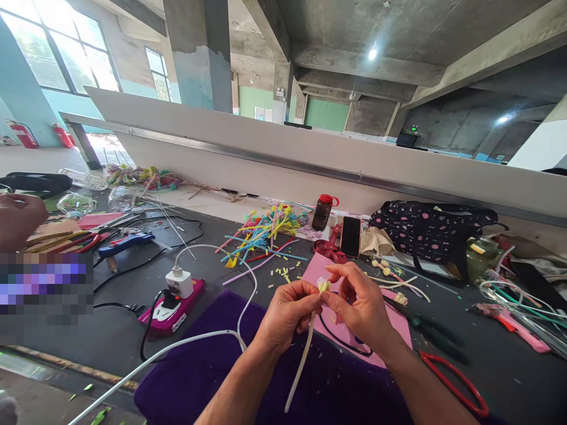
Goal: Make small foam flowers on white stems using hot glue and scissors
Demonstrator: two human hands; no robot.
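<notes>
My left hand (287, 310) pinches a small craft flower (323, 284) just below its head, between thumb and fingertips. The head is pale yellow and white with a touch of lilac. Its long cream stem (301, 366) hangs down over the dark purple cloth (199, 378). From the other side, my right hand (361, 304) curls thumb and index finger about the flower head. A pink sheet (392, 330) lies beneath my hands. Red-handled scissors (456, 381) rest by my right forearm.
Ahead lies a pile of coloured fuzzy stems (270, 230), beside a dark bottle (323, 212) and a phone (350, 237). A magenta power strip (170, 313) with white cables stands left. Right are a patterned bag (429, 230) and pink glue gun (518, 327). Another person's hand (20, 218) is far left.
</notes>
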